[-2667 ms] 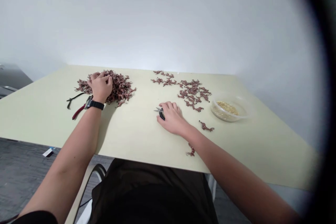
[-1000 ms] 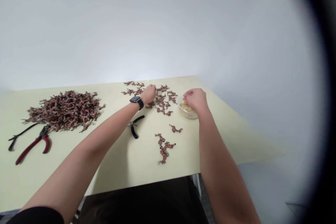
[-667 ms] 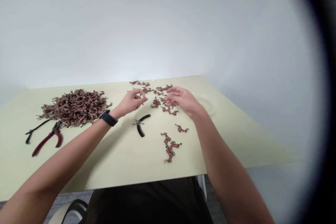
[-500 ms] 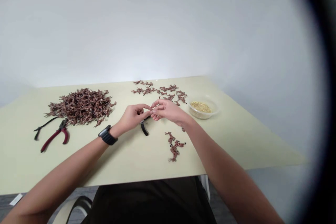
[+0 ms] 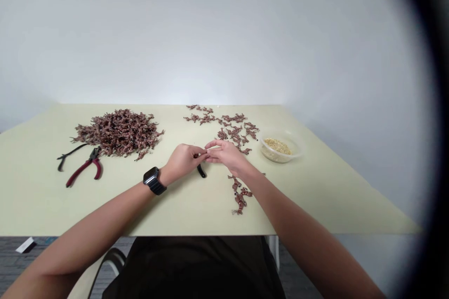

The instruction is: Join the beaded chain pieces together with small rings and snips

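My left hand [image 5: 183,162], with a black watch [image 5: 154,180] on its wrist, is closed in a pinch. A bit of a small brown figure [image 5: 196,155] shows between its thumb and fingers. My right hand [image 5: 226,155] meets it fingertip to fingertip, also pinching; whatever is at its tips is too small to make out. Under the hands lies a tool with a black handle [image 5: 201,171], its head covered by my fingers. Several similar brown figures [image 5: 240,198] lie near my right forearm, and more figures [image 5: 229,131] are spread beyond the hands.
A large heap of brown figures [image 5: 119,133] is at the left on the pale yellow table [image 5: 168,215]. In front of it are red-handled pliers [image 5: 84,168] and a thin black tool [image 5: 68,155]. A clear bowl [image 5: 296,149] with small gold pieces [image 5: 277,145] stands at the right.
The whole view has shifted, so the table items appear further right. My hands stay fingertip to fingertip, with the left wrist turned slightly and the fingers covering more of the black-handled tool.
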`<state>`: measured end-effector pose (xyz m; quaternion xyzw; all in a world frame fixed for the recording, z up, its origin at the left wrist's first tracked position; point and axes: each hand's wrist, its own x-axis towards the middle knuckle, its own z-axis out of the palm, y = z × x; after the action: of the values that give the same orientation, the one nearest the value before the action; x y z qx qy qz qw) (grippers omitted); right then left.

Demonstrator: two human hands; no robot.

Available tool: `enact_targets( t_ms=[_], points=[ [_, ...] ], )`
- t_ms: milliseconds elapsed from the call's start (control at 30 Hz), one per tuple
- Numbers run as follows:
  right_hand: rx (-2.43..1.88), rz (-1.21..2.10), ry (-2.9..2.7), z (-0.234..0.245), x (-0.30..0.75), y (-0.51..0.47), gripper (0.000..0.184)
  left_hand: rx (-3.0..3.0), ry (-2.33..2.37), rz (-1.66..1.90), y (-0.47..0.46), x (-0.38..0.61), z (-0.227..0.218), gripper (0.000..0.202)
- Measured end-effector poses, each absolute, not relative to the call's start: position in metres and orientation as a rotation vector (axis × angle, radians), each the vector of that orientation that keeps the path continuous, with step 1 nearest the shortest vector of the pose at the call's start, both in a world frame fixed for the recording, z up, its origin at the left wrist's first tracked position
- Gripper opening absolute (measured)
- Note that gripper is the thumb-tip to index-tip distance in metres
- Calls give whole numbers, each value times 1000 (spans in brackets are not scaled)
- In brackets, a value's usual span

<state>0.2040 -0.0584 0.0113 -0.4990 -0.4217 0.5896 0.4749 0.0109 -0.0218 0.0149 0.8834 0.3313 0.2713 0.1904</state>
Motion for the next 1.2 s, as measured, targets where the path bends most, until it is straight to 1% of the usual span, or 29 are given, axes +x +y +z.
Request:
enact_targets(
  t_ms=[133,300,500,667,767,833,1033,1200],
  points=[
    [-1235,1468,-1023,13,204,-59,11,2555,908,756,-23,10,17,36],
    [-1192,1532,-998,14,206,-58,9,2478,895,814,-25,9,23,31],
    [-1161,1615,-964,9,213,-55,12,2403,838,841,-27,10,23,27],
    [-1056,1711,-946,7,219,-53,7,2089,802,931,-26,12,22,30],
    [-945,1779,-930,7,219,-53,9,1833,826,960,-25,15,21,35],
    [-901,1801,-898,6,219,-52,9,1768,840,974,-24,16,19,37],
    [-885,1812,-850,0,217,-50,4,1890,828,1009,-24,13,18,32],
    [-987,1708,-919,1,219,-50,11,2055,821,994,-22,10,17,31]
  ],
)
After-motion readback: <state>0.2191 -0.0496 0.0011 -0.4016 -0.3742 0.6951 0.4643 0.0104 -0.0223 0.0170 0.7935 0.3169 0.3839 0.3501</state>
